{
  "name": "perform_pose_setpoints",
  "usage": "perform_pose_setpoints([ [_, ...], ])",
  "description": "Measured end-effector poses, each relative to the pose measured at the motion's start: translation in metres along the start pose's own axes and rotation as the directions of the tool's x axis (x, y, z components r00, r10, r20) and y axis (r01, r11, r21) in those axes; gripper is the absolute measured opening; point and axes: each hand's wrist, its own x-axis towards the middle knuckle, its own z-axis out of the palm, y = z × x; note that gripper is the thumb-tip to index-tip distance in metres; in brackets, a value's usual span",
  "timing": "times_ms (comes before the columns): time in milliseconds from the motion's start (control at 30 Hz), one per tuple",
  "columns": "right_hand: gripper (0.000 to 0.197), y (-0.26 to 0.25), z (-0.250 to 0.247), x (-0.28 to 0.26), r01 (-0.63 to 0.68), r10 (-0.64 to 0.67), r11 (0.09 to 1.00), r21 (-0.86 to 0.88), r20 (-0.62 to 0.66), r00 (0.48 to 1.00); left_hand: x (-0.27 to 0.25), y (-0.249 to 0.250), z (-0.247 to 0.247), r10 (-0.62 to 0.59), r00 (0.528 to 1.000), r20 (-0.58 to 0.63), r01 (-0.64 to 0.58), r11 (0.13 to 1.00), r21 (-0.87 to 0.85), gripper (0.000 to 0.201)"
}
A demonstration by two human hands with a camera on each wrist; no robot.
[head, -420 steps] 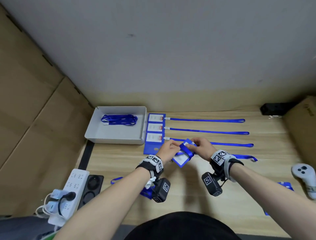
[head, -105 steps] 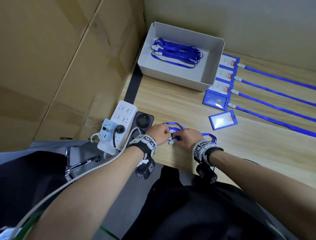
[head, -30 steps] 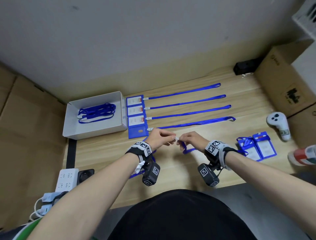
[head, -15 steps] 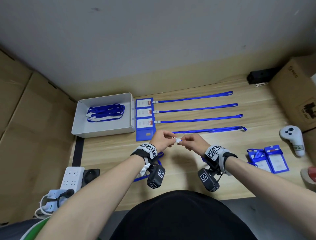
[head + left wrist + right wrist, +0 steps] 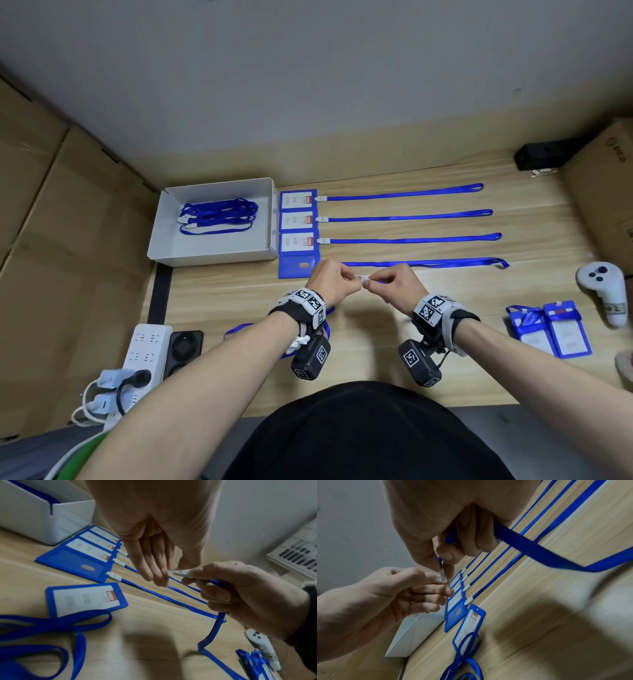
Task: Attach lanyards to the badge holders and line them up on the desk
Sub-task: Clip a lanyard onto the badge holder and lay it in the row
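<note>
Both hands meet above the desk's middle on one blue lanyard. My right hand point(image 5: 397, 286) pinches its white clip point(image 5: 181, 573) between thumb and forefinger, and the strap point(image 5: 211, 632) hangs from that fist to the desk. My left hand point(image 5: 337, 281) pinches the clip's clear tip point(image 5: 442, 577), its other fingers fairly straight. A loose badge holder point(image 5: 85, 600) lies face up on the desk below the hands, with the lanyard's loop point(image 5: 56, 623) over its edge. Behind it several holders point(image 5: 296, 221) lie in a column with lanyards point(image 5: 404, 217) stretched to the right; the nearest one point(image 5: 296, 266) is face down.
A white tray point(image 5: 161, 236) at the left holds more lanyards point(image 5: 219, 216). Two badge holders point(image 5: 551, 330) and a white controller point(image 5: 603, 291) lie at the right. A power strip point(image 5: 147, 349) sits at the front left, with cardboard boxes point(image 5: 609, 178) at the right.
The hands carried the lanyard from the desk's front left edge to the middle. In the last half second they stay together on the clip, barely moving.
</note>
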Motion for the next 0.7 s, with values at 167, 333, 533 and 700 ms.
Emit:
perform_pose_setpoints([
  [167,0.017,0.018,-0.009,0.004,-0.02,0.02,1.0,-0.009,0.062,0.998,0.001,-0.02,0.003,-0.009,0.985,0.171,0.054,0.964,-0.262,0.018],
  [333,0.032,0.041,0.002,0.011,-0.094,0.103,0.993,-0.071,0.132,0.986,0.001,-0.04,0.015,-0.001,0.976,0.219,0.048,0.976,-0.21,0.013],
  [533,0.017,0.064,0.01,0.022,-0.155,0.175,0.973,-0.169,0.116,0.978,0.023,-0.077,0.02,-0.104,0.993,-0.064,0.113,0.979,0.167,0.025],
  [700,0.015,0.067,0.017,0.03,-0.161,0.177,0.981,-0.109,0.157,0.972,0.038,-0.103,0.036,-0.086,0.992,-0.092,0.114,0.92,0.376,0.06],
])
